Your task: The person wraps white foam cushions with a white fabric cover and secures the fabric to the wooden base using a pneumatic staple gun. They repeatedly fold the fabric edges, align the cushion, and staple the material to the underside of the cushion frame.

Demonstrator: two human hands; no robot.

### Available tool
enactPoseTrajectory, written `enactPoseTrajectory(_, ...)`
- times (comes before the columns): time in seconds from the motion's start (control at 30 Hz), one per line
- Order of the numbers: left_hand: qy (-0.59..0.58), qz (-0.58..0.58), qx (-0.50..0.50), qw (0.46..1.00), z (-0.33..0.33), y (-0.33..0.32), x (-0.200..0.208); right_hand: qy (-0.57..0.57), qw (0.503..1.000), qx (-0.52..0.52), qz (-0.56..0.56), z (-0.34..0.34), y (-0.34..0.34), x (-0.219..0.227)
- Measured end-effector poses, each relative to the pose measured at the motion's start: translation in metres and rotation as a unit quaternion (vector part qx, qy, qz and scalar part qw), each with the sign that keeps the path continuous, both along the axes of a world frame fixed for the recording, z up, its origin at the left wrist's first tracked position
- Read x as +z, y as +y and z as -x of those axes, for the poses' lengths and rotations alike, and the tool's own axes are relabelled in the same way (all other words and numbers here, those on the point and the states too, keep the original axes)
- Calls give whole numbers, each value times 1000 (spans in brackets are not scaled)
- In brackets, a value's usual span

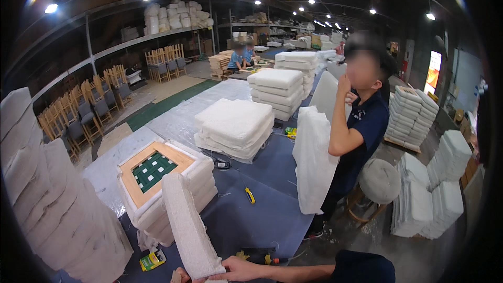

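Head view: your right hand [240, 269] has its fingers closed on the near end of a long white padded piece [189, 225], while your left hand [179, 275] sits just left of that end, so far cut off by the lower rim that you cannot tell how open it is or whether it grips. The piece slants away from you, its far end overlapping a cushion stack [203, 188]; whether the 2 touch is unclear. Your widest stretch of blue table [277, 199] runs rightward from that stack to the table's right edge, with 1 yellow cutter [250, 195] lying on it. Past that edge stands a co-worker [373, 123] beside an upright white panel [313, 162], limiting room there. On your left, a tall pile of pale covers [63, 204] crowds the near side. A dark tool [257, 255] is partly hidden behind your right forearm.
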State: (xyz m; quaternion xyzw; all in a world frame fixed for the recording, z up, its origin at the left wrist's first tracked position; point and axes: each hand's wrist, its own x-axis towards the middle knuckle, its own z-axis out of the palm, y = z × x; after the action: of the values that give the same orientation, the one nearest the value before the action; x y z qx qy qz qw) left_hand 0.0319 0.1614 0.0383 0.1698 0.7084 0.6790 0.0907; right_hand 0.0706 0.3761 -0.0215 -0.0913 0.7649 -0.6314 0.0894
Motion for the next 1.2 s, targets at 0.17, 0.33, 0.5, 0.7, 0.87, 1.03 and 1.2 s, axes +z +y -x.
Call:
enactPoseTrajectory(0.17, -70, 13, -63, 996, 21, -35, -21, -16, 999, 31, -23, 10, -26, -50)
enactPoseTrajectory(0.33, -59, 101, -71, 991, 28, -71, -12, 167, 985, -51, 8, 8, -71, -60)
enactPoseTrajectory(0.5, 42, 248, -81, 964, 37, -93, 3, 158, 986, -4, 48, 24, -79, -30)
enactPoseTrajectory(0.7, 130, 332, 18, 934, 12, -58, 26, 212, 975, 30, 56, 41, -55, -24)
enactPoseTrajectory(0.87, 83, 311, 51, 945, 3, -53, 11, 219, 973, 62, 34, 42, -43, -43)
enactPoseTrajectory(1.03, 256, 231, -13, 938, 57, -90, -34, 242, 967, 71, 29, 60, -57, -36)
enactPoseTrajectory(1.2, 159, 317, -38, 934, 81, -130, -19, 202, 978, 49, 13, 71, -81, -27)
